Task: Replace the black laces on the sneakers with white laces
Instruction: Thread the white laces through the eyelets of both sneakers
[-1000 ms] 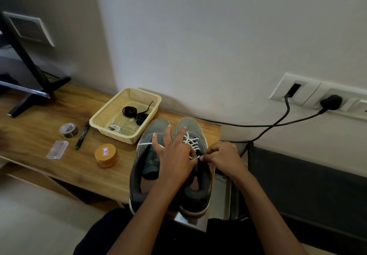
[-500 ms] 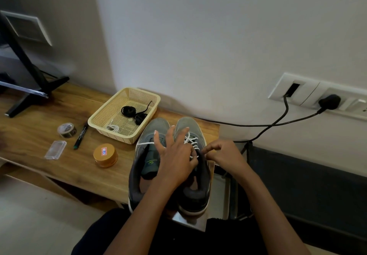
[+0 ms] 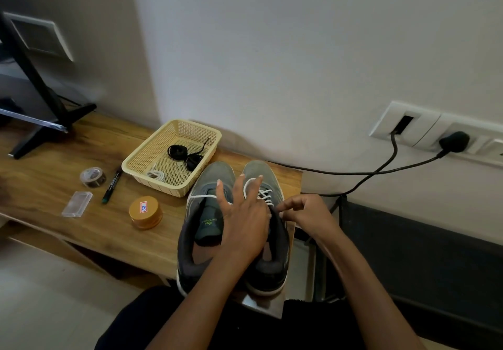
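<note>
- Sitting at the near right corner of the wooden table (image 3: 54, 164), the two grey sneakers (image 3: 202, 229) stand side by side. Their toes point at the far wall and their heels hang over the near edge.
- The table's right edge runs just beside the right shoe, and past it there is only a drop to a dark low panel.
- The left hand (image 3: 242, 221) lies over the gap between the shoes with its fingers straight and spread wide, the tips reaching the right shoe's lacing. Its thumb side is hidden, so I cannot tell whether it traps anything.
- The right hand (image 3: 307, 213) is curled, with fingertips pinched on the white lace (image 3: 265, 195) at the right shoe's collar. The pinched end is too small to make out.
- One white strand crosses the left shoe's open throat and goes under the left hand.
- Just left of the toes, the cream basket (image 3: 141, 164) holds coiled black laces (image 3: 177, 151) and a small white coil (image 3: 156, 175).
- Open tabletop lies left of the shoes, where an orange tin (image 3: 145, 212), a marker (image 3: 111, 185), a tape roll (image 3: 93, 177) and a clear case (image 3: 77, 204) are scattered.
- A black stand (image 3: 40, 96) is cut off at the far left.
- Black cables (image 3: 353, 171) trail from the wall sockets (image 3: 424, 129) down behind the right hand.
</note>
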{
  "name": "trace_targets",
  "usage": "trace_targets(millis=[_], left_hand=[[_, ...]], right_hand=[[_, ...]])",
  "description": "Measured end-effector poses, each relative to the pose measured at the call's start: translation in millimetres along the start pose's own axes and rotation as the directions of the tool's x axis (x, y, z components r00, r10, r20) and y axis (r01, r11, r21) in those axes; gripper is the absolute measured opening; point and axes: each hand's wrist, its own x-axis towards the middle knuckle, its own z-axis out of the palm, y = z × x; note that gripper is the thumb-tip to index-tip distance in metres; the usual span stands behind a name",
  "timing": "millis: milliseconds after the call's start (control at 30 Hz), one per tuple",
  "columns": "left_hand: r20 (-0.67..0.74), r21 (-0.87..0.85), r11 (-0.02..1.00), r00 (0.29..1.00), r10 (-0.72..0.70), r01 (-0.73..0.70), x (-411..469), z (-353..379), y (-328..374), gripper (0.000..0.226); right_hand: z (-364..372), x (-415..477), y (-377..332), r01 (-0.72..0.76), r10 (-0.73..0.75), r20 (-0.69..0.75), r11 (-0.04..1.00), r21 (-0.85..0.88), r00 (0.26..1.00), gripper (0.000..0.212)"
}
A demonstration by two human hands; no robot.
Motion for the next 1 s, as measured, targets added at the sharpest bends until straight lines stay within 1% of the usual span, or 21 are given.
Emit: trace_targets(millis=[100,200,333,467,567,767,833,867,967,1000], left_hand=[[-0.016,0.001,1.000,1.000,0.001,-0.001,-2,2,-1,0.024],[-0.047,-0.054,0.998,0.998,-0.038,0.035,-3,3,0,0.026],[-0.041,-0.123,0.989,0.995,-0.093,0.087,0,4,0,0.026],[-0.016,-0.128,0.987,0.995,-0.103,0.100,1,4,0,0.025],[0.003,-0.120,0.988,0.996,-0.094,0.093,0,4,2,0.025],[-0.046,-0.084,0.994,0.996,-0.079,0.074,-1,9,1,0.024],[-0.106,-0.054,0.998,0.993,-0.048,0.043,-2,14,2,0.019],[-0.159,-0.044,0.999,0.987,-0.035,0.028,-2,17,2,0.014],[-0.300,-0.092,0.996,0.953,-0.049,0.023,1,27,-2,0.011],[-0.323,-0.110,0.994,0.945,-0.055,0.020,2,29,-2,0.009]], right_hand=[[0,0,2,-0.004,0.004,0.000,0.999,0.039,1.000,0.013],[-2,0,1,0.010,-0.009,-0.021,0.998,0.061,1.000,0.011],[-2,-1,1,0.004,-0.002,-0.027,0.997,0.079,1.000,0.011],[-2,2,4,-0.002,0.003,-0.024,1.000,0.028,1.000,0.009],[-1,2,5,-0.011,0.012,-0.021,1.000,0.028,1.000,0.010],[1,2,4,-0.007,0.009,-0.026,0.998,0.068,1.000,0.012],[1,1,4,-0.007,0.009,-0.025,0.998,0.064,1.000,0.011],[1,1,4,-0.006,0.008,-0.027,0.998,0.059,1.000,0.010],[1,2,4,0.005,-0.004,-0.022,1.000,0.026,1.000,0.009],[1,2,4,0.007,-0.006,-0.014,1.000,0.011,1.000,0.010]])
